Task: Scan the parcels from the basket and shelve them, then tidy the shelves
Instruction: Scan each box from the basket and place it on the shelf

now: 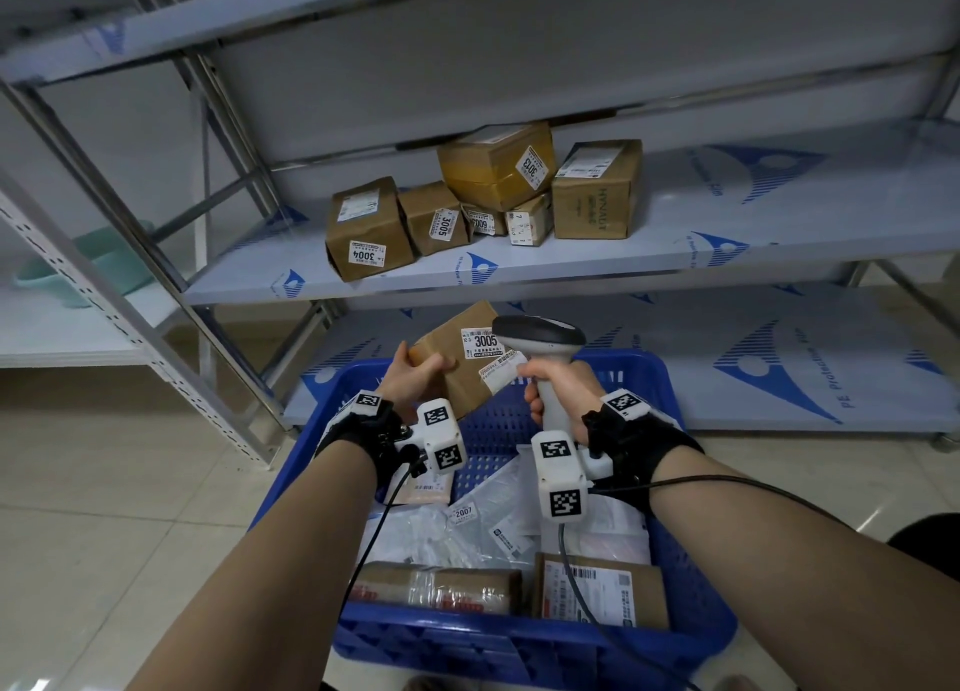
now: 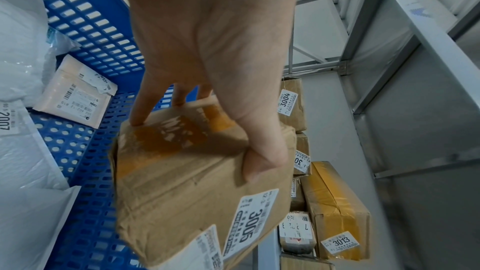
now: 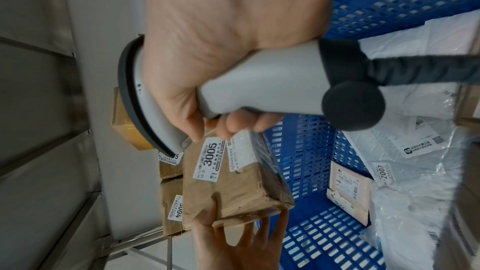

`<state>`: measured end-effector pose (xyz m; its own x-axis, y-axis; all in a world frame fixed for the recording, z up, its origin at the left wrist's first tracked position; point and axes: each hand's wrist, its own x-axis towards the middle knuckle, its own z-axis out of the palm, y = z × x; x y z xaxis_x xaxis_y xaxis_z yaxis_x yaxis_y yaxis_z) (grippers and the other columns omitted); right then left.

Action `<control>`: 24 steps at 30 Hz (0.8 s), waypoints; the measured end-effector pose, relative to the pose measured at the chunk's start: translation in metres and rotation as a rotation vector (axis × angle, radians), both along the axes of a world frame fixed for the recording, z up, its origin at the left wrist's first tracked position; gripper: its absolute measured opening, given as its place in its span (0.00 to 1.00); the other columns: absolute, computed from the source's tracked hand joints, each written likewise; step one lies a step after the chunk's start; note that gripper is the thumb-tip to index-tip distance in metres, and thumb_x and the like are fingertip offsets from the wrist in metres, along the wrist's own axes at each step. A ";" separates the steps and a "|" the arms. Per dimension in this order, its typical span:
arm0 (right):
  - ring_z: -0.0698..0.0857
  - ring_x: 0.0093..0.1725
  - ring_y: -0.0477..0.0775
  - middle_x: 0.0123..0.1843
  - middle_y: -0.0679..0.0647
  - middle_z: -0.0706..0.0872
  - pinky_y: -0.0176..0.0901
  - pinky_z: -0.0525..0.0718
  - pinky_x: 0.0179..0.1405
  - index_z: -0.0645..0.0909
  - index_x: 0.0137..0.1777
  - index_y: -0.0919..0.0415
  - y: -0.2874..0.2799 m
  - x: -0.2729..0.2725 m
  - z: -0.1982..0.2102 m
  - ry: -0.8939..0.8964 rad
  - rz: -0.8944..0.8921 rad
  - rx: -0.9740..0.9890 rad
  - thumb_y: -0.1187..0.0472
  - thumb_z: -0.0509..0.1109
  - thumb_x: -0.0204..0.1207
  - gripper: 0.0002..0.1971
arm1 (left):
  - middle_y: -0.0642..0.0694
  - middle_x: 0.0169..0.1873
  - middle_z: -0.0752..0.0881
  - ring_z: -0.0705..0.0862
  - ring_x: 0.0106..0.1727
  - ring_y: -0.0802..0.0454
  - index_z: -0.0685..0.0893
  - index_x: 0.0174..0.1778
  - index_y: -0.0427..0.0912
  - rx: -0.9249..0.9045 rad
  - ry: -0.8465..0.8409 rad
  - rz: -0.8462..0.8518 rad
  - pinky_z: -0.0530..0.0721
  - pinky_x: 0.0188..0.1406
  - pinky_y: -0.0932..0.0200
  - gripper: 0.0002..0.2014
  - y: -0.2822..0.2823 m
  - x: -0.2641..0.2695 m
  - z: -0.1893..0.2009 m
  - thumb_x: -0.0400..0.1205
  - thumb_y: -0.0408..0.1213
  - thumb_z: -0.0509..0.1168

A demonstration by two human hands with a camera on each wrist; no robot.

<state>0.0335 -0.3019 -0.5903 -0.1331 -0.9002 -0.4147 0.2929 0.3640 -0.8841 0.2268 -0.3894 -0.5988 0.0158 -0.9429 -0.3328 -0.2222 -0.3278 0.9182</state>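
My left hand (image 1: 415,376) grips a small brown cardboard parcel (image 1: 460,357) labelled 3005 above the far end of the blue basket (image 1: 696,607); thumb on top, fingers under it (image 2: 197,176). My right hand (image 1: 558,383) holds a grey handheld scanner (image 1: 545,342) by its handle, its head right beside the parcel's labels (image 3: 207,160). The scanner's dark cable (image 1: 576,586) trails back over the basket. The basket holds white poly mailers (image 1: 467,524), one tagged 2007, and brown boxes (image 1: 602,589) at the near end.
The middle shelf (image 1: 779,222) carries several brown boxes (image 1: 369,227) tagged 3004, 3005, 3013, with free room to their right. A bare bottom shelf (image 1: 727,357) lies behind the basket. A grey upright (image 1: 104,295) stands left; a teal bin (image 1: 98,259) sits beyond it.
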 end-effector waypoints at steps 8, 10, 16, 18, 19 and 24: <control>0.82 0.30 0.50 0.36 0.59 0.87 0.42 0.83 0.30 0.85 0.40 0.67 -0.012 -0.015 0.010 -0.106 -0.186 -0.110 0.59 0.77 0.73 0.10 | 0.38 0.70 0.74 0.81 0.57 0.41 0.57 0.82 0.42 -0.046 0.051 0.021 0.84 0.44 0.47 0.38 0.002 -0.002 0.015 0.79 0.39 0.70; 0.85 0.42 0.53 0.44 0.57 0.87 0.46 0.86 0.40 0.84 0.50 0.67 -0.017 -0.022 0.015 -0.154 -0.237 -0.104 0.56 0.79 0.71 0.15 | 0.38 0.67 0.75 0.82 0.51 0.45 0.60 0.80 0.41 -0.061 0.062 -0.005 0.85 0.43 0.48 0.35 0.003 -0.004 0.023 0.80 0.39 0.69; 0.84 0.61 0.65 0.53 0.56 0.82 0.59 0.83 0.58 0.75 0.71 0.63 -0.025 -0.039 0.040 -0.232 -0.240 -0.124 0.52 0.78 0.72 0.29 | 0.39 0.61 0.79 0.84 0.46 0.47 0.66 0.75 0.42 -0.112 0.109 -0.123 0.87 0.30 0.54 0.26 0.006 -0.023 0.064 0.82 0.34 0.66; 0.87 0.57 0.66 0.57 0.59 0.87 0.57 0.85 0.52 0.79 0.68 0.64 -0.026 -0.042 0.047 -0.263 -0.246 -0.145 0.52 0.79 0.71 0.28 | 0.41 0.56 0.81 0.83 0.48 0.46 0.66 0.75 0.43 -0.122 0.124 -0.161 0.87 0.33 0.52 0.26 0.008 -0.033 0.080 0.82 0.32 0.65; 0.88 0.54 0.66 0.56 0.61 0.88 0.56 0.86 0.50 0.80 0.66 0.64 -0.026 -0.043 0.050 -0.285 -0.262 -0.159 0.53 0.79 0.70 0.26 | 0.42 0.55 0.81 0.83 0.49 0.45 0.66 0.76 0.46 -0.121 0.140 -0.184 0.87 0.32 0.51 0.27 0.008 -0.038 0.086 0.82 0.30 0.65; 0.89 0.55 0.61 0.55 0.57 0.91 0.52 0.88 0.48 0.83 0.64 0.65 -0.027 -0.053 0.068 -0.382 -0.325 -0.239 0.56 0.79 0.70 0.23 | 0.38 0.67 0.77 0.78 0.64 0.36 0.66 0.78 0.53 -0.122 0.145 -0.221 0.82 0.60 0.34 0.28 0.008 -0.060 0.121 0.82 0.43 0.67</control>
